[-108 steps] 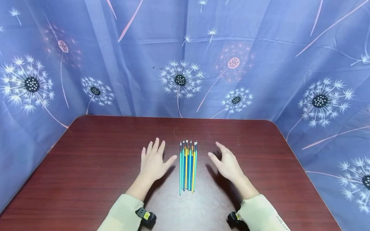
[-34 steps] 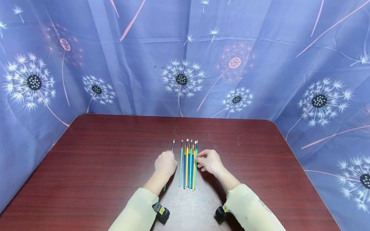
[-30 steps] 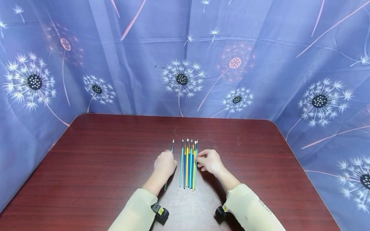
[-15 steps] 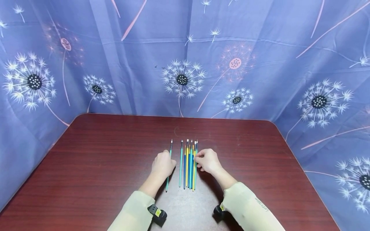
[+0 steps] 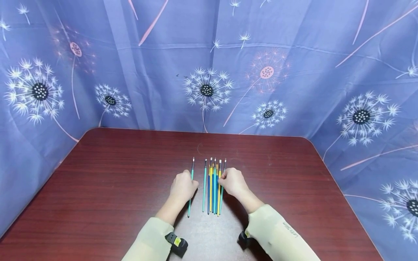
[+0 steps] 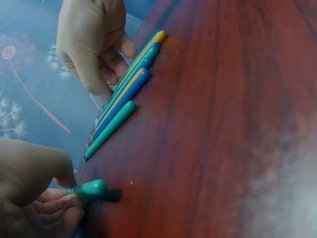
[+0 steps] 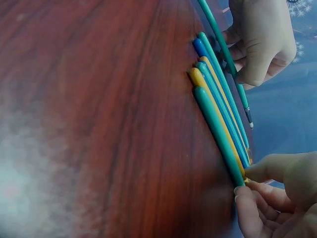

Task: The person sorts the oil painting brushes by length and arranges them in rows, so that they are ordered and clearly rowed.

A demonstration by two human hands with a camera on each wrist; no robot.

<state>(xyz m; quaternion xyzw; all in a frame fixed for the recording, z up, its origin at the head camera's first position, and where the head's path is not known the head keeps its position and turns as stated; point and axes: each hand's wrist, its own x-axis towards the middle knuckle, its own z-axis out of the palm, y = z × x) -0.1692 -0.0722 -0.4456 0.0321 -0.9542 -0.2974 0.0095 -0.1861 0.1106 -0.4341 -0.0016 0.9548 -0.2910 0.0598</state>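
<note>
In the head view my left hand [image 5: 182, 186] pinches a teal-green paintbrush [image 5: 189, 207], bristles pointing away, to the left of a row of brushes. In the right wrist view that brush slants above the row. My right hand [image 5: 233, 182] is at the row's right end, thumb and fingers pinching the outermost green paintbrush [image 7: 215, 124], its thumb close by a yellow paintbrush [image 5: 218, 203]. That green brush leans slightly right at its bristle end. Between the hands lie several blue, yellow and green brushes, one green paintbrush [image 5: 204, 192] a little apart on the left.
The brushes lie on a dark red wood-grain table [image 5: 114, 174] with rounded far corners. A blue curtain [image 5: 156, 83] with dandelion prints hangs behind and beside it. A small black wrist camera [image 5: 179, 248] sits at the left cuff.
Both hands have come in from open beside the row. The left has moved a green paintbrush left and straightened it; the right has just tilted the rightmost green paintbrush's bristle end outward.
</note>
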